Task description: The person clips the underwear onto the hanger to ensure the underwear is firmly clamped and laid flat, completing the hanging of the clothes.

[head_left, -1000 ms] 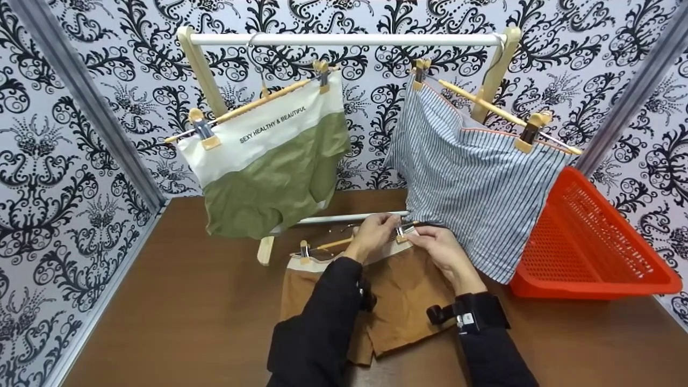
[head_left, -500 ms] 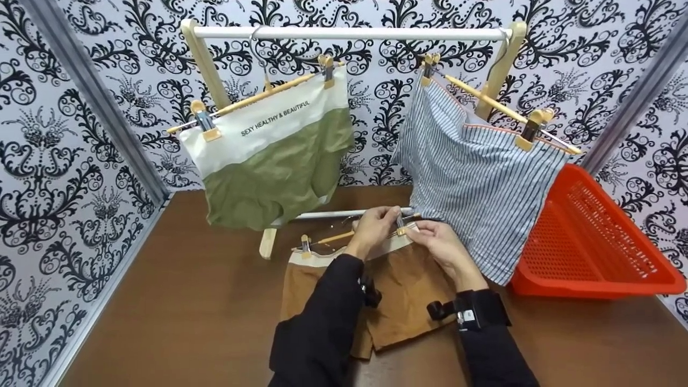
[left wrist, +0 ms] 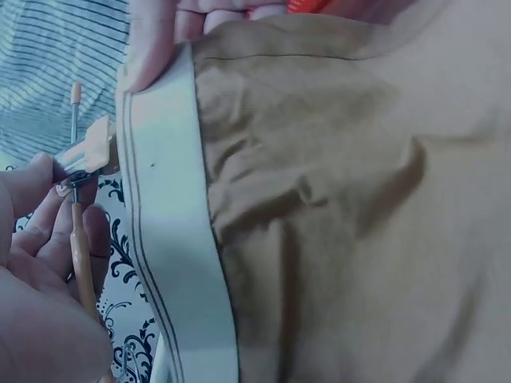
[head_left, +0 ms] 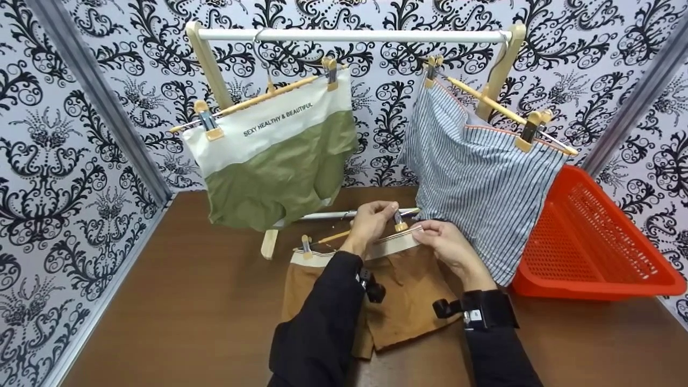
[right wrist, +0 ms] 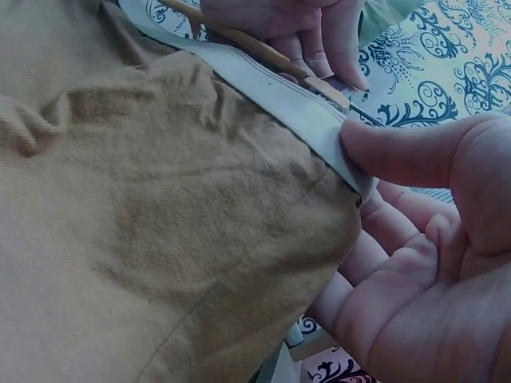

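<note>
Brown shorts (head_left: 406, 290) with a cream waistband (left wrist: 164, 191) lie below the rack, at a wooden clip hanger (head_left: 333, 236). My left hand (head_left: 370, 227) pinches the hanger's right clip (head_left: 400, 221) between thumb and fingers. In the left wrist view that clip sits just outside the waistband's edge; whether they touch, I cannot tell. My right hand (head_left: 449, 247) pinches the waistband's right corner, thumb on one face and fingers behind, as the right wrist view shows. The hanger's left clip (head_left: 307, 248) is on the waistband's other end.
A white-barred rack (head_left: 355, 35) holds green-and-white shorts (head_left: 279, 166) at left and striped shorts (head_left: 473, 172) at right, both clipped to hangers. A red plastic basket (head_left: 596, 287) stands at the right on the brown table (head_left: 188, 312). Patterned walls (head_left: 48, 161) close the back and sides.
The right clip overlapped the waistband earlier; now it sits above the band's edge. My right hand has shifted slightly right with the waistband corner, and the left hand has kept the clip.
</note>
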Demonstrator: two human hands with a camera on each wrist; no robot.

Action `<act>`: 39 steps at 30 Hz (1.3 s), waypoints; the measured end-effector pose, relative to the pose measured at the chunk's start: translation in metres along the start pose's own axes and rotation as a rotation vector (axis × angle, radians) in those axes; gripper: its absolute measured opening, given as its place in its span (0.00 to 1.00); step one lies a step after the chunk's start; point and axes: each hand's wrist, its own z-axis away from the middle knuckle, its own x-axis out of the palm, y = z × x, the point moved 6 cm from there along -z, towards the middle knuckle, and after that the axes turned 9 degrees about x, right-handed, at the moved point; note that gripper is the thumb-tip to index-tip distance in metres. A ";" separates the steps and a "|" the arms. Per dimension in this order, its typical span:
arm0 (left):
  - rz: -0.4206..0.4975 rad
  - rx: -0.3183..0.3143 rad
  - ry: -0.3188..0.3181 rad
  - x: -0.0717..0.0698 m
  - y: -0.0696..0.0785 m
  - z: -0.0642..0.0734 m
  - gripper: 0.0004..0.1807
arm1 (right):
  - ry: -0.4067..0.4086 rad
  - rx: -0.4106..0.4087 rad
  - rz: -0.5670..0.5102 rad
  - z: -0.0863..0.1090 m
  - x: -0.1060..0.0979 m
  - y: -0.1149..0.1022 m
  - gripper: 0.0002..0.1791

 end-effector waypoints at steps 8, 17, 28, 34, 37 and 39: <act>-0.023 0.007 0.005 0.001 0.000 0.001 0.14 | 0.091 -0.040 -0.021 -0.003 0.000 -0.001 0.17; 0.002 -0.013 -0.006 0.006 -0.006 0.003 0.13 | 0.228 -0.020 -0.034 -0.004 -0.002 -0.004 0.21; -0.141 0.097 -0.109 0.008 -0.004 0.008 0.17 | 0.197 0.020 -0.026 -0.001 -0.004 -0.001 0.24; -0.209 0.165 -0.141 0.010 -0.005 0.007 0.17 | 0.196 0.024 -0.038 -0.001 -0.008 0.000 0.23; -0.171 0.178 -0.154 0.010 -0.006 0.007 0.20 | 0.208 0.037 -0.015 -0.001 -0.011 0.002 0.21; -0.134 0.180 -0.154 0.009 -0.005 0.007 0.21 | 0.206 0.053 0.003 -0.001 -0.013 0.003 0.22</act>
